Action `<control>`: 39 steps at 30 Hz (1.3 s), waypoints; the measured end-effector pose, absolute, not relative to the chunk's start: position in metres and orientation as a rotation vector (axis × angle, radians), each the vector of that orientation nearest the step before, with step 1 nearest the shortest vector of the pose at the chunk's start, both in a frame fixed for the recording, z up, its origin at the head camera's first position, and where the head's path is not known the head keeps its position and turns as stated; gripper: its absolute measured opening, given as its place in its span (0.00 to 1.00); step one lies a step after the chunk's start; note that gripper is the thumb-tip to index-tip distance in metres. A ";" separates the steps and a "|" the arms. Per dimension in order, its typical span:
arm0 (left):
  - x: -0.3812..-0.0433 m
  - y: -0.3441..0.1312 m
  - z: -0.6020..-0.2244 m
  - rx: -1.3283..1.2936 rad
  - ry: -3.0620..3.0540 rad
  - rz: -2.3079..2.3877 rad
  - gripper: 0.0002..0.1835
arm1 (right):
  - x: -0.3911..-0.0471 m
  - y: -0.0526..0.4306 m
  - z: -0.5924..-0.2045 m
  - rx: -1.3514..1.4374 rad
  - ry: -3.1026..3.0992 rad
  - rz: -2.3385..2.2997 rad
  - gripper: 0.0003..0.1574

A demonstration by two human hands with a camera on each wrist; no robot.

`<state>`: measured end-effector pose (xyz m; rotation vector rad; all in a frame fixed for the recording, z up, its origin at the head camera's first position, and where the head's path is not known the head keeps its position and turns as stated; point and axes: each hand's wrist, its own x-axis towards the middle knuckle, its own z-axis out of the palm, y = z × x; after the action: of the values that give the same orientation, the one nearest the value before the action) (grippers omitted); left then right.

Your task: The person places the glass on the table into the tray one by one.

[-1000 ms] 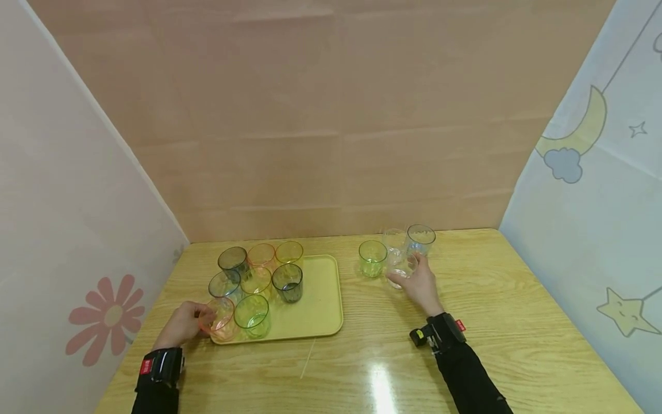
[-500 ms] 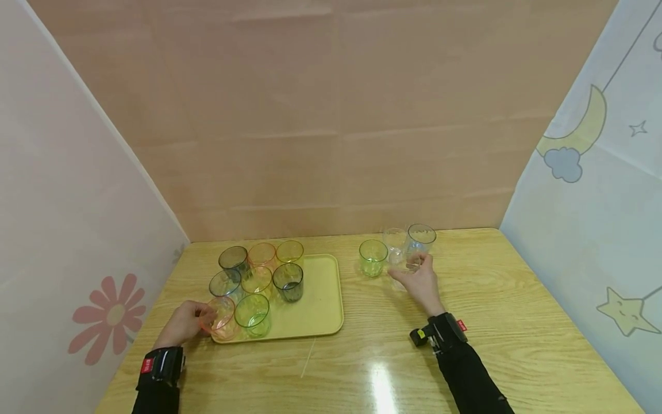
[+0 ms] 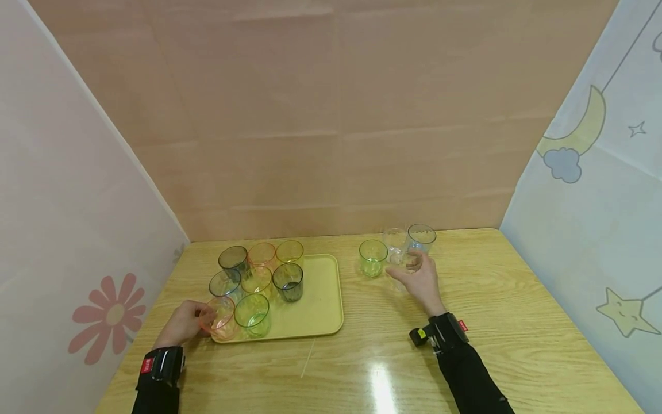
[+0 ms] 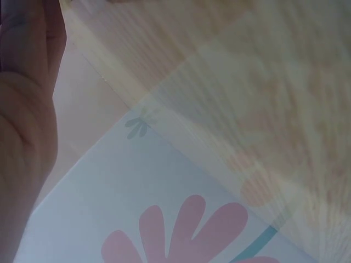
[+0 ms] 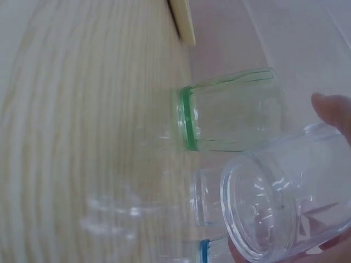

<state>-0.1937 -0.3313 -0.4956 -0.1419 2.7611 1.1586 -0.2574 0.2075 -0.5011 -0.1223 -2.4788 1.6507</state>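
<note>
My left hand (image 3: 181, 325) grips the left side of a pinkish-orange glass (image 3: 225, 326) at the front left corner of a yellow tray (image 3: 322, 299). In the left wrist view part of the left hand (image 4: 24, 109) shows, but its glass is out of sight. My right hand (image 3: 423, 284) holds a clear glass (image 5: 285, 203) between thumb and fingers. That glass is tilted, its base apart from the tabletop in the right wrist view. Close by stand a green glass (image 3: 372, 260), another clear glass (image 3: 395, 240) and a blue-tinted glass (image 3: 421, 237).
Several tinted glasses crowd the tray's left half, among them a light green glass (image 3: 252, 315) and a dark grey glass (image 3: 288, 283). The tray's right part is bare. A brown backdrop (image 3: 336, 144) rises behind the wooden table (image 3: 341, 374), with panels at both sides.
The clear glass in my right hand has risen and tilted a little, and the fingers have shifted slightly. My left hand and the glasses on the tray stay in place.
</note>
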 end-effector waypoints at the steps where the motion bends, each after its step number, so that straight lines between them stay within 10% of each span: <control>1: -0.194 -0.331 -0.495 -0.144 2.761 1.158 0.08 | -0.257 0.207 -0.500 -0.117 -2.456 1.687 0.55; 39: -0.194 -0.331 -0.494 -0.094 2.803 1.105 0.09 | -0.240 0.125 -0.480 0.424 -2.200 2.128 0.49</control>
<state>-0.1939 -0.3306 -0.4944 -0.0942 2.8026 1.1049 -0.2395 0.1247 -0.4798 0.4238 -2.2004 2.1276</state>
